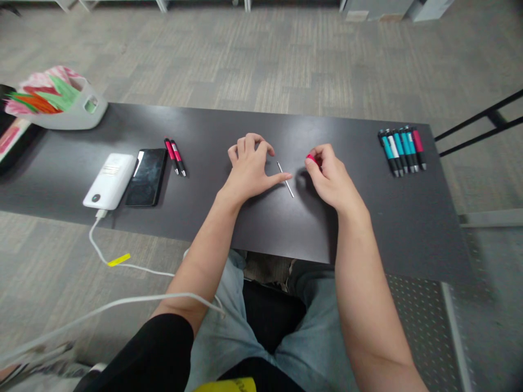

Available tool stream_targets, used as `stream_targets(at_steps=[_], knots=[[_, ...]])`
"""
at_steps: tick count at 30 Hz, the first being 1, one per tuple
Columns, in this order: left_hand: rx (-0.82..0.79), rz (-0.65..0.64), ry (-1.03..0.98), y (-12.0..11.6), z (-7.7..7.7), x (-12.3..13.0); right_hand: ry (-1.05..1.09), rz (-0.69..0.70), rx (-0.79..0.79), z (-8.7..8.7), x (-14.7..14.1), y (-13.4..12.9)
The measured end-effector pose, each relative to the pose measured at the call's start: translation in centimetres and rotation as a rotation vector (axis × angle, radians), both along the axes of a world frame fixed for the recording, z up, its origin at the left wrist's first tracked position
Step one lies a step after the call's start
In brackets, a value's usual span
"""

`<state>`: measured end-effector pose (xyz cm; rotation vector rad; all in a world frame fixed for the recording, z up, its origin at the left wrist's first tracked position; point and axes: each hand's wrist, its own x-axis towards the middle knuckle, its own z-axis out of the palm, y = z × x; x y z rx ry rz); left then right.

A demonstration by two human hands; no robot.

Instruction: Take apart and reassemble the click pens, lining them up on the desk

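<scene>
My left hand (254, 166) is just above the dark table, its fingers curved and apart and its thumb stretched to the right. Under that thumb a thin silvery pen refill (290, 188) lies slanted on the tabletop. To the right of the refill, my right hand (330, 173) pinches a red pen barrel (311, 158) between thumb and fingers. Only a small red end of this piece shows; the rest is hidden in the hand.
At the right lies a row of several blue, white and red pens (402, 151). Two red pens (175, 157) rest left of my hands, beside a black phone (146, 177) and a white power bank (109, 181) with a cable. A white basket (92, 111) stands far left.
</scene>
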<state>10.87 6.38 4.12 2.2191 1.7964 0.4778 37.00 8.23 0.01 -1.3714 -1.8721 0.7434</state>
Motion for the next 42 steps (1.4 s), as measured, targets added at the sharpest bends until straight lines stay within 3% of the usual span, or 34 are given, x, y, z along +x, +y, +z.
stream_targets(at_steps=[5,14,29,42], knots=[[-0.014,-0.040,0.019,-0.7,-0.3,1.2,-0.007,0.022,0.037,0.3,-0.4,0.0],[-0.049,-0.057,-0.006,0.5,-0.2,-1.5,-0.037,0.050,0.061,1.1,-0.7,-0.7],[-0.070,-0.046,-0.044,0.6,-0.1,-2.3,-0.089,0.111,0.038,2.7,-0.7,-1.2],[-0.035,-0.050,-0.012,0.5,0.0,-2.4,-0.073,0.093,0.054,2.3,-0.7,-1.2]])
